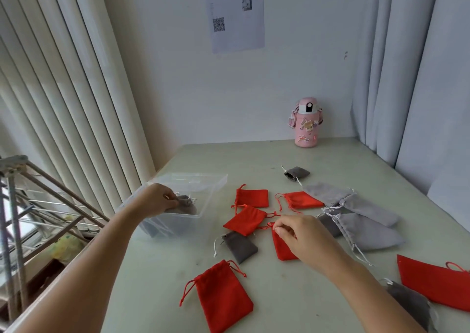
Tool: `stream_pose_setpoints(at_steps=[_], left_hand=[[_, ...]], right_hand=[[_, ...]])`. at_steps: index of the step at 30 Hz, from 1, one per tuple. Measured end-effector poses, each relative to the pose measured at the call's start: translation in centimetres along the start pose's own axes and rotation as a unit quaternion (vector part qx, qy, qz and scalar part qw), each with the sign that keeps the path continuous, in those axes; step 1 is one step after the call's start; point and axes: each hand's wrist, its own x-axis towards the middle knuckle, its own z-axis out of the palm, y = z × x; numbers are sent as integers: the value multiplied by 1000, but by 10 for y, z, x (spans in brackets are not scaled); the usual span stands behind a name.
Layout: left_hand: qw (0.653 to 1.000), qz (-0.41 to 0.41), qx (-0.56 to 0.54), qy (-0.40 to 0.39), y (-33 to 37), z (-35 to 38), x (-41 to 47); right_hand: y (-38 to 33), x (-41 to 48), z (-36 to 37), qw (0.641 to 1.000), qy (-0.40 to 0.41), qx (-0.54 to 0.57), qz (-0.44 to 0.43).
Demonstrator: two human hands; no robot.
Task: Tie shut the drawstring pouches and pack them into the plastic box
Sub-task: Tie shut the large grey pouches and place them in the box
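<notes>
The left hand [156, 200] is curled round a dark grey pouch [187, 202], which is held inside the clear plastic box [212, 182] at ten o'clock on the surface. The fingers [281, 231] of the right hand [300, 239] are pinched together on the cord of a red pouch [281, 251] at the centre. Further pouches [223, 299], red and grey, are scattered flat from six to two o'clock on the pale green surface [292, 297]. A pink stickered bottle [306, 124] is stood at one o'clock against a white wall [203, 103] flanked by curtains [63, 78]. A QR code is printed on a sheet [236, 14] on the wall; its text cannot be read.
</notes>
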Motion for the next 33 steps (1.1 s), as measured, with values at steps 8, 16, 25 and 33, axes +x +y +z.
stream_pose_setpoints(at_steps=[8,16,25,33], left_hand=[[996,-78,-17,34,6,-1,-5],[988,-83,-77,102,32,-3,-8],[977,128,-102,140,108,22,-40],[986,136,-74,63,109,41,-39]], right_hand=[[-1,-1,3,997,-72,-21,-6],[11,2,-11,999,-7,14,42],[47,-5,-46,915,47,-160,367],[38,-6,-52,902,24,-210,376]])
